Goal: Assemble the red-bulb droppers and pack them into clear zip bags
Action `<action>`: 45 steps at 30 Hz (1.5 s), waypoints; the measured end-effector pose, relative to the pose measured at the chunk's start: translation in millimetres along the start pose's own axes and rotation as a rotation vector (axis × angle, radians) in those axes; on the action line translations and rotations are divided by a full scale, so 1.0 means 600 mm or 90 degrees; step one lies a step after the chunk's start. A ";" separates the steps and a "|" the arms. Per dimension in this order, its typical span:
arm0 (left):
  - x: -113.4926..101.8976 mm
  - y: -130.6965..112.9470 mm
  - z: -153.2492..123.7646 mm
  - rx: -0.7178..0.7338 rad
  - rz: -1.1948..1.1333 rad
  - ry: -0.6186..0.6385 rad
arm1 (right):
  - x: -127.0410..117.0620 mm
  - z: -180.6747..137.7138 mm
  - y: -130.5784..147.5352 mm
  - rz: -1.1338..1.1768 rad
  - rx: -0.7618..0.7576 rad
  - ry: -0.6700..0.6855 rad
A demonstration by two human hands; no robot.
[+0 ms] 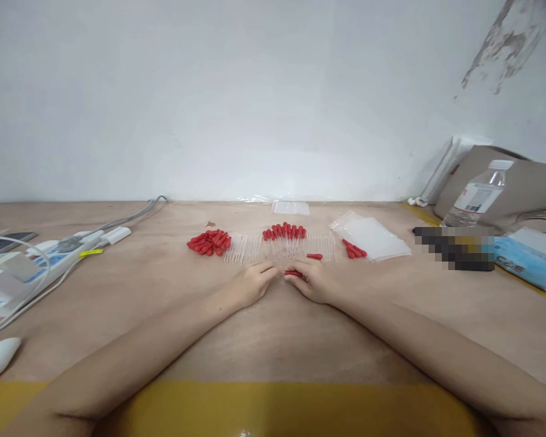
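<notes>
Past yellow tape (273, 405), left hand (252, 284) and right hand (315, 283) pinch one red-bulbed dropper (293, 274) between them.

Inspection of surface: a brown wooden table (273, 340) is filling the lower half of the frame, with a yellow strip (273, 406) running along its bottom edge. At centre, a heap of red-capped droppers (209, 241) and a second cluster (286, 233) are lying side by side, with one loose red cap (314, 256) lying just below and right of them. Clear plastic bags (377, 238) are lying right of centre. A power strip (59, 255) with cables is sitting at left. A water bottle (480, 194) and a blue packet (530, 258) are resting at far right.
</notes>
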State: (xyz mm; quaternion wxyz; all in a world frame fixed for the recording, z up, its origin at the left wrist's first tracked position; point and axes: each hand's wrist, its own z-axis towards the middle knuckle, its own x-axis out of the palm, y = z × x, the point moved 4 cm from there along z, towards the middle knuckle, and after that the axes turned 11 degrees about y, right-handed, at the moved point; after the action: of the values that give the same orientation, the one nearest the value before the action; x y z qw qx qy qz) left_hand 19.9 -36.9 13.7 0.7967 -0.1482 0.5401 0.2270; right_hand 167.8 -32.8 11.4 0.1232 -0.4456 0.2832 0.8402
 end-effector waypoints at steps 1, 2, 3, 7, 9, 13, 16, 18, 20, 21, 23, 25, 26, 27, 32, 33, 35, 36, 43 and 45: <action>0.000 0.000 0.001 -0.005 -0.003 0.004 | -0.002 0.002 0.001 0.005 0.005 0.009; 0.000 0.002 0.001 -0.014 -0.007 0.007 | -0.006 0.005 0.001 0.007 0.009 0.021; -0.001 0.004 0.002 -0.027 -0.012 0.007 | -0.011 0.007 0.001 0.004 0.015 0.030; -0.019 0.032 0.007 -0.137 -0.016 -0.035 | -0.053 0.004 -0.022 -0.055 0.064 -0.044; -0.032 0.058 0.014 -0.237 -0.005 -0.050 | -0.074 -0.007 -0.049 -0.109 0.131 -0.129; -0.034 0.110 0.045 -0.465 -0.042 0.026 | -0.082 -0.028 -0.094 -0.213 0.230 -0.163; -0.020 0.133 0.076 -0.571 -0.077 0.056 | -0.075 -0.033 -0.103 -0.254 0.255 -0.143; -0.010 0.137 0.095 -0.583 -0.080 0.060 | -0.073 -0.034 -0.100 -0.259 0.256 -0.141; 0.000 0.137 0.106 -0.585 -0.083 0.068 | -0.071 -0.033 -0.095 -0.254 0.249 -0.134; 0.002 0.138 0.107 -0.584 -0.085 0.069 | -0.071 -0.032 -0.092 -0.251 0.246 -0.128; 0.000 0.139 0.104 -0.572 -0.080 0.067 | -0.069 -0.030 -0.089 -0.244 0.242 -0.114; -0.008 0.142 0.094 -0.561 -0.050 0.075 | -0.066 -0.029 -0.087 -0.240 0.239 -0.099; -0.013 0.144 0.087 -0.560 -0.029 0.083 | -0.064 -0.029 -0.086 -0.238 0.237 -0.093; -0.017 0.145 0.080 -0.560 -0.010 0.096 | -0.063 -0.028 -0.086 -0.237 0.235 -0.088; -0.022 0.136 0.060 -0.572 0.039 0.170 | -0.055 -0.028 -0.087 -0.240 0.238 -0.068; -0.019 0.131 0.061 -0.573 0.051 0.177 | -0.054 -0.028 -0.087 -0.242 0.237 -0.069; -0.012 0.125 0.066 -0.577 0.076 0.181 | -0.055 -0.028 -0.084 -0.239 0.230 -0.087; -0.009 0.123 0.070 -0.580 0.086 0.183 | -0.057 -0.028 -0.083 -0.232 0.225 -0.104; -0.025 0.132 0.076 -0.593 0.089 0.220 | -0.068 -0.030 -0.072 -0.120 0.179 -0.211; -0.038 0.125 0.065 -0.562 0.072 0.214 | -0.067 -0.030 -0.069 -0.100 0.169 -0.218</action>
State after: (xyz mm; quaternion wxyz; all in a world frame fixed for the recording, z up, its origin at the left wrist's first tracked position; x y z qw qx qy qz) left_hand 4.6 41.5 50.3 0.5456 -0.4778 0.5208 0.4503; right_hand 222.0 -8.0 21.1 0.2922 -0.2972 0.3306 0.8467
